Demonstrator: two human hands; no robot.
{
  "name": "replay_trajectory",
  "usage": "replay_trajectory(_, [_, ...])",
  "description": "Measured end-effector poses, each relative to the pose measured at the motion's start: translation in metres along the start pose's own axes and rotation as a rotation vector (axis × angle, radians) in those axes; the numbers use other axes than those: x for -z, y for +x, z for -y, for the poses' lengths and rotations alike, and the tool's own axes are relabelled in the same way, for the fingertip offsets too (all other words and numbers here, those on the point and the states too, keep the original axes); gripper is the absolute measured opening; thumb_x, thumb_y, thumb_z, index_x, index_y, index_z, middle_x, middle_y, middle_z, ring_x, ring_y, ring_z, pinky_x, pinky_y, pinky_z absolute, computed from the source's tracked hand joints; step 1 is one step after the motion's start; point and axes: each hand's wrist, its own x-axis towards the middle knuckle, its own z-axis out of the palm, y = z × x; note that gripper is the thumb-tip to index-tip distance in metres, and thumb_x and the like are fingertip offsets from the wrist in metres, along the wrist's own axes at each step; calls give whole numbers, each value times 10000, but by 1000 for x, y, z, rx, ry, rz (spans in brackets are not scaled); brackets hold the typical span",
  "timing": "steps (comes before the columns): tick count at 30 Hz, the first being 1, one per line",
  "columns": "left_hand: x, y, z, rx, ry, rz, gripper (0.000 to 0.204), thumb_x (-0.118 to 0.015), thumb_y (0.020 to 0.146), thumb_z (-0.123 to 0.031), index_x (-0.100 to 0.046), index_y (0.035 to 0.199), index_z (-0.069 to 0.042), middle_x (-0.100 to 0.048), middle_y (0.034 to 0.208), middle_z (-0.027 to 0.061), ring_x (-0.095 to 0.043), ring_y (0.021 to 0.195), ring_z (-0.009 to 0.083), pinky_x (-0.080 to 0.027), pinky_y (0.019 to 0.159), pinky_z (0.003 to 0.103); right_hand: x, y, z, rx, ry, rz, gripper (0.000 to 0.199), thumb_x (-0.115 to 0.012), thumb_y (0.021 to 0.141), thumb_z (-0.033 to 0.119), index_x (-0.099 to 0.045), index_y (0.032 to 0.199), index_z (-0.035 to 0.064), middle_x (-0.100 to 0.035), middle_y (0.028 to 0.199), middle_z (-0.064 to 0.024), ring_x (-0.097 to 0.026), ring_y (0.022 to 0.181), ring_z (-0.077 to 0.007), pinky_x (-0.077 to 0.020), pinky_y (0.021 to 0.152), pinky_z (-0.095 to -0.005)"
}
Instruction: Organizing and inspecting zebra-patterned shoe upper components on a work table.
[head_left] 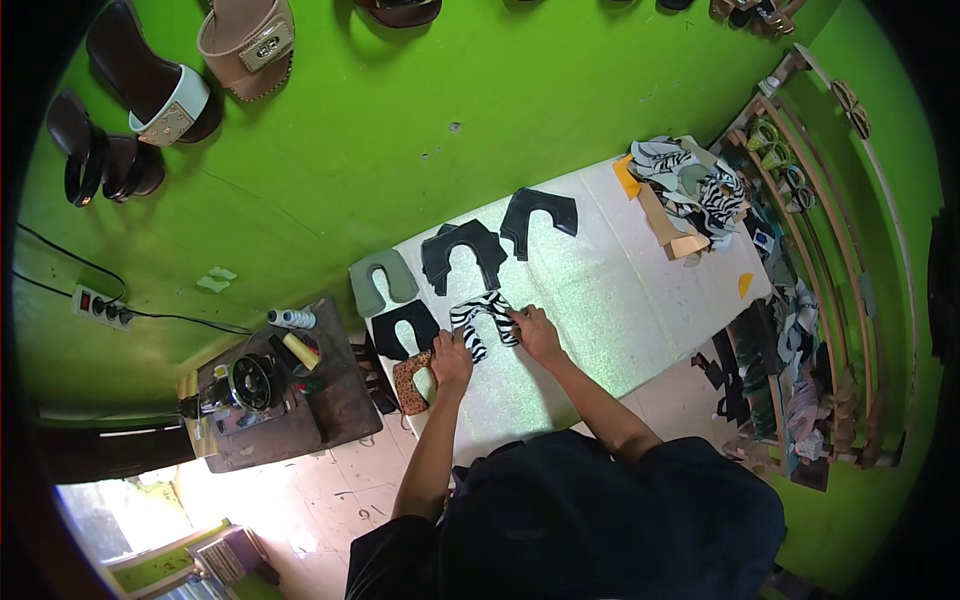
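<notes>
A zebra-print U-shaped shoe upper piece [482,304] lies on the white table in front of me, its opening facing me. My left hand [452,362] is at its left leg, fingers bent down onto the edge. At the right leg, my right hand [538,335] pinches the edge between thumb and fingers. Left of my left hand is a leopard-print piece [405,392], partly covered by that hand. Above it lies a black U-shaped piece [425,320], then a grey-green one [366,290]. Behind the zebra-print piece are stacked black pieces [440,262] and another black piece [560,210].
A heap of material scraps [725,200] covers the table's far right corner. Left of the white table [620,290] stands a sewing machine [250,382] on a dark stand, with thread cones [291,318]. Racks [800,220] line the right wall; sandals [180,105] hang on the green wall.
</notes>
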Motion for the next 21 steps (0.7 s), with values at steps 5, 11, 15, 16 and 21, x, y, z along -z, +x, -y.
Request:
replay_trajectory(5, [-13,5,-2,-52,61,-68,381,-575,845,-69,-594,1225,-90,-536,1117,138,-528,1103,348,-551,810,466,-5,-1,-14,3,-6,-33,448,-661,841,120,-602,1279,197,-572,1084,-151,-568,1000,-335,-527,829,-425])
replay_trajectory(11, [31,-3,-5,-57,-109,-2,479,-616,891,-118,-482,1349,-79,-528,1180,184,-549,1106,382,-502,918,463,29,-19,-5,49,116,-117,515,-638,916,200,-475,1398,123,-540,1214,-197,-551,1078,-366,-494,920,-423])
replay_trajectory(15, [51,-26,-6,19,-536,-56,420,-605,912,-108,-503,1313,-34,-591,1014,114,-601,856,205,-516,761,334,61,-47,17,-84,464,-49,613,-668,917,287,-420,1424,47,-533,1267,-185,-569,1110,-321,-491,932,-395])
replay_trajectory(16, [50,-31,-7,15,-536,-43,420,-605,912,-108,-503,1313,-34,-591,1014,114,-601,856,205,-516,761,334,64,-53,18,-141,530,-44,631,-698,897,298,-431,1420,65,-533,1295,-164,-592,1080,-269,-507,906,-378])
replay_trajectory(21, [71,-66,-41,191,-1048,250,307,-604,934,-94,-570,1235,-44,-611,989,28,-570,845,91,-476,695,224,80,-104,23,-236,672,-87,600,-701,893,257,-451,1404,69,-557,1284,-139,-598,1073,-225,-521,895,-351])
